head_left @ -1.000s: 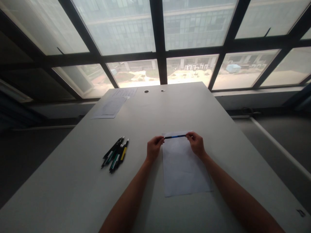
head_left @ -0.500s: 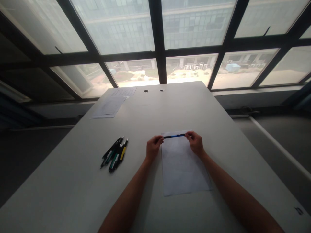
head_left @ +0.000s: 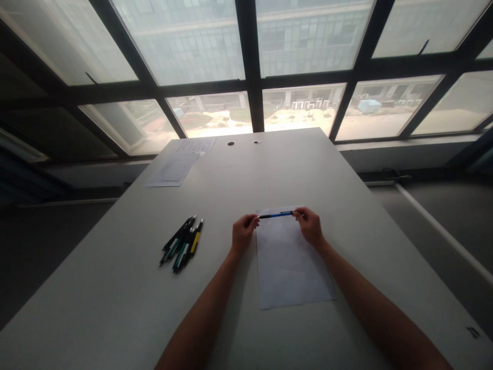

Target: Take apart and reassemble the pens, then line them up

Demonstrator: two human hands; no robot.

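A blue and black pen lies level between my two hands, over the far end of a white sheet of paper. The fingertips of my left hand pinch its black end. At the opposite end, where the clip is, my right hand closes thumb and fingers on it. Whether the pen touches the paper I cannot tell. Left of my hands a loose pile of several pens rests on the table; they are mostly black, with green, white and yellow parts.
The white table reaches to a large window wall. More paper sheets lie at its far left corner. Two round holes, one a cable hole, sit near the far edge. A small dark mark shows at the right edge.
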